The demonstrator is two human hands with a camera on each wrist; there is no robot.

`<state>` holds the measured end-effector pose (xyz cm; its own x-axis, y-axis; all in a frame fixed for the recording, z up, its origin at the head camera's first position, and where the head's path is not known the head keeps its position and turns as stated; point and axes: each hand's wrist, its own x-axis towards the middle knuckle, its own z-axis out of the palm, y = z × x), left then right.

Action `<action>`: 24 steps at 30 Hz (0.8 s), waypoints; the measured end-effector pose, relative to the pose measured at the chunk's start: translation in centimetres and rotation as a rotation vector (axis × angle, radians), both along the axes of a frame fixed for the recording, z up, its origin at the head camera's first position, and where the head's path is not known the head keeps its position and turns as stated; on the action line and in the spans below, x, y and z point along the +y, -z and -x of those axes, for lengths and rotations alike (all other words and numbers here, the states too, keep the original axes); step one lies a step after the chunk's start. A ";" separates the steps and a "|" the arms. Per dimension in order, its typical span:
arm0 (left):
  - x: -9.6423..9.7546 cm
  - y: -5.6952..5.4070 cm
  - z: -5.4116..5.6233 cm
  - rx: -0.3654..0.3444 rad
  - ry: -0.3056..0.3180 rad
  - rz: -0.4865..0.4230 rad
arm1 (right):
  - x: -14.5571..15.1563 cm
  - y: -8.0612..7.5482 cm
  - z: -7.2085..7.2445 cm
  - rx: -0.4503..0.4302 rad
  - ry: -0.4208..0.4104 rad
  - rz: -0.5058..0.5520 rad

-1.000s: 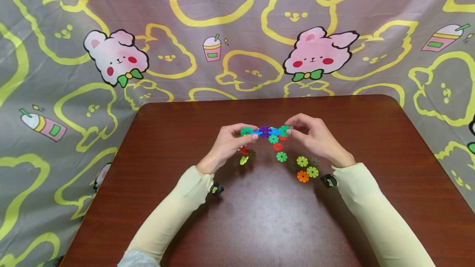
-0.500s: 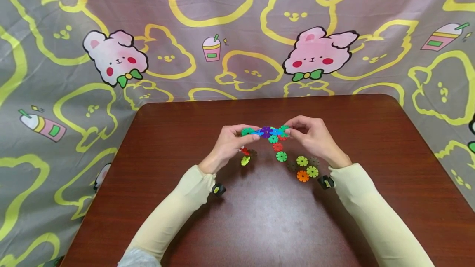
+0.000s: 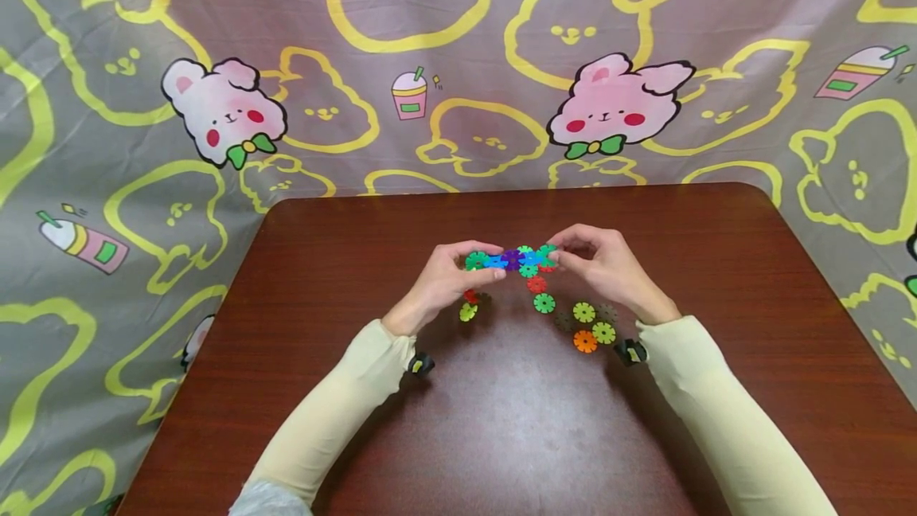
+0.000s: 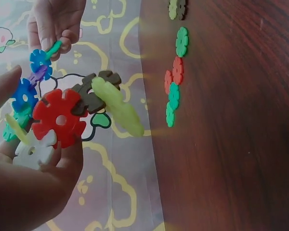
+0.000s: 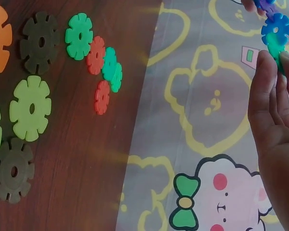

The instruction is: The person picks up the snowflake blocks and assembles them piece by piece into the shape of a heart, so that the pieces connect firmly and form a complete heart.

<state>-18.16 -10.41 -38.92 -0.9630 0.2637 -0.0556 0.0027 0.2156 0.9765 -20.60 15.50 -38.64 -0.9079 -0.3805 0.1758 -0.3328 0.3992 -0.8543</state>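
Chain of flower-notched plastic discs (image 3: 512, 259): held up above the dark red-brown wood-grain surface (image 3: 501, 436), stretched between two hands, blue, purple and blue discs in its middle, green ones at either end
Left grip: the left hand (image 3: 446, 281) pinches one end between thumb and fingers, presumably to steady that side, where a round red disc (image 4: 60, 118), a dark brown disc (image 4: 91, 94) and a pale yellow-green disc (image 4: 118, 108) branch off
Right grip: the right hand (image 3: 605, 261) has its fingertips nearly together on the green end disc (image 5: 275, 55), probably so the blue neighbour is left uncovered
Loose pieces: an orange disc (image 3: 585, 341) and two lime-yellow discs (image 3: 604, 332) lie flat near the right wrist, seemingly for easy reach
Red-and-green row (image 3: 536, 284): flat on the surface between the hands; whether joined, I cannot tell
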 end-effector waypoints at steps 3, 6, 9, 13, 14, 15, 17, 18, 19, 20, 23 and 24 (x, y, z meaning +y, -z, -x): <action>0.0 -0.1 -0.1 -0.004 0.006 0.018 | 0.1 0.1 0.0 -0.009 -0.014 0.009; 0.0 -0.3 -0.1 -0.011 0.003 0.033 | 0.1 0.1 0.0 -0.014 -0.024 0.017; 0.0 -0.2 -0.1 -0.018 -0.009 0.044 | 0.1 0.1 0.0 -0.009 -0.033 0.019; 0.0 -0.2 0.0 -0.025 -0.019 0.032 | 0.0 0.1 0.1 0.004 -0.038 0.010; 0.0 -0.2 0.0 -0.027 -0.018 0.029 | 0.0 0.1 0.1 0.007 -0.038 0.006; 0.0 -0.2 0.0 -0.030 -0.016 0.023 | 0.0 0.1 0.1 0.008 -0.039 0.003; -0.1 -0.2 0.0 -0.039 -0.013 0.018 | 0.1 0.1 0.1 0.008 -0.041 0.002; -0.1 -0.2 0.0 -0.043 -0.009 0.015 | 0.1 0.1 0.2 0.008 -0.042 0.000; -0.1 -0.2 0.1 -0.048 -0.007 0.011 | 0.1 0.2 0.2 0.006 -0.042 0.000; -0.1 -0.2 0.1 -0.053 -0.004 0.006 | 0.1 0.2 0.2 0.003 -0.042 0.001; -0.1 -0.2 0.1 -0.062 -0.001 -0.002 | 0.1 0.2 0.2 -0.005 -0.042 0.009; -0.2 -0.2 0.1 -0.063 0.000 -0.002 | 0.1 0.2 0.2 -0.006 -0.041 0.013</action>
<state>-18.23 -10.57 -38.73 -0.9576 0.2640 -0.1155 -0.0587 0.2137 0.9751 -20.76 15.63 -38.79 -0.8926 -0.4155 0.1752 -0.3432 0.3739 -0.8616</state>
